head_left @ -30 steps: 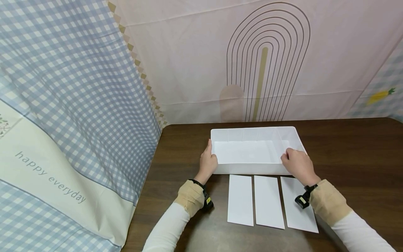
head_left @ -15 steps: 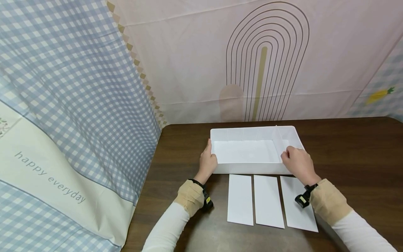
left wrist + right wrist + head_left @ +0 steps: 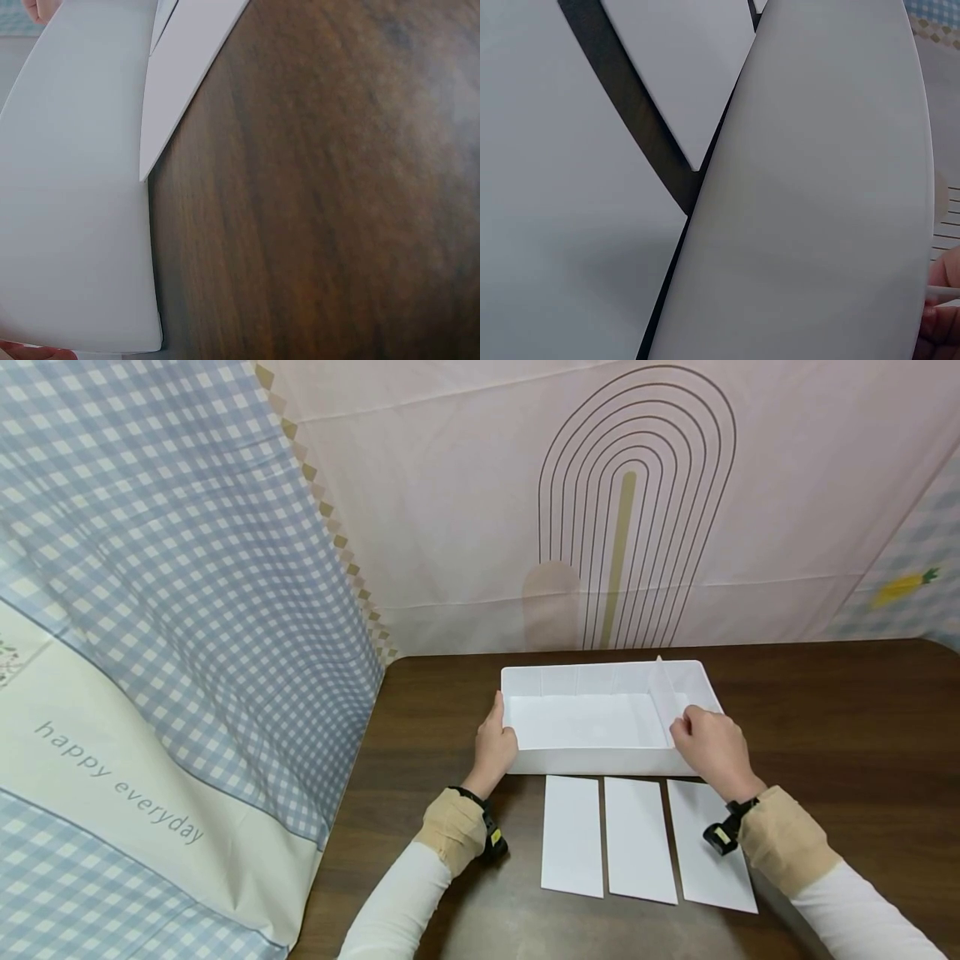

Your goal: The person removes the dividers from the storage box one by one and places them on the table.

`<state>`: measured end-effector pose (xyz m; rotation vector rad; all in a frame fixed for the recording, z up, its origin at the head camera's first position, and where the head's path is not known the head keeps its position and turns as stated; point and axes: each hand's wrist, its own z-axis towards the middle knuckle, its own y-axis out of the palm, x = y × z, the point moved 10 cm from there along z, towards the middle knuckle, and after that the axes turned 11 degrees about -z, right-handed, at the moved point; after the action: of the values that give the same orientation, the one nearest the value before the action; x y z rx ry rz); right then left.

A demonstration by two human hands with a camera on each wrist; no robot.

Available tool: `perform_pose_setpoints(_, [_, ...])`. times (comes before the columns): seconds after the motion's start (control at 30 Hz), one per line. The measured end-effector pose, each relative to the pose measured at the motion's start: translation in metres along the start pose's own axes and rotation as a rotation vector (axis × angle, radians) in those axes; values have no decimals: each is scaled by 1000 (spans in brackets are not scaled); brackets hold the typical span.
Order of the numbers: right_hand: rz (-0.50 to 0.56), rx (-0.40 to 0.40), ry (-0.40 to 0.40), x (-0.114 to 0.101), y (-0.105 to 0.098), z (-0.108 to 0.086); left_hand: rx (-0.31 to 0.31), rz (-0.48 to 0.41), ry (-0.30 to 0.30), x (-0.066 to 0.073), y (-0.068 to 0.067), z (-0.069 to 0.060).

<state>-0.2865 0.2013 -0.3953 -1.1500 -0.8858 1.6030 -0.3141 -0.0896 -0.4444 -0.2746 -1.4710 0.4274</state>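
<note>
A shallow white rectangular box [image 3: 592, 762] rests on the table, its long side towards me. My left hand [image 3: 495, 750] grips its left end, fingers along the outer wall. Near the right end a thin white divider [image 3: 662, 693] stands crosswise inside, its far top corner poking above the back rim. At the front right corner, my right hand [image 3: 714, 750] pinches the divider's near end; the right wrist view shows its thin edge [image 3: 946, 293] between thumb and finger. In the left wrist view, the box's front wall [image 3: 75, 210] hides most of my left hand.
Three flat white panels, left [image 3: 572, 835], middle [image 3: 640, 842] and right [image 3: 705, 868], lie side by side before the box on the dark wooden table [image 3: 847, 727]. Behind hangs a patterned cloth [image 3: 450, 527]; a blue checked cloth [image 3: 187, 568] hangs at the left.
The divider's far top corner has risen a little above the box's back rim. My right hand has shifted up very slightly; the left hand and box stay in place.
</note>
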Motion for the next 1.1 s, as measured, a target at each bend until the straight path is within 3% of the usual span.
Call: perform_pose_setpoints(1.1, [9,202,-36,-4,-25,2,7,-2,7,0,-1,0])
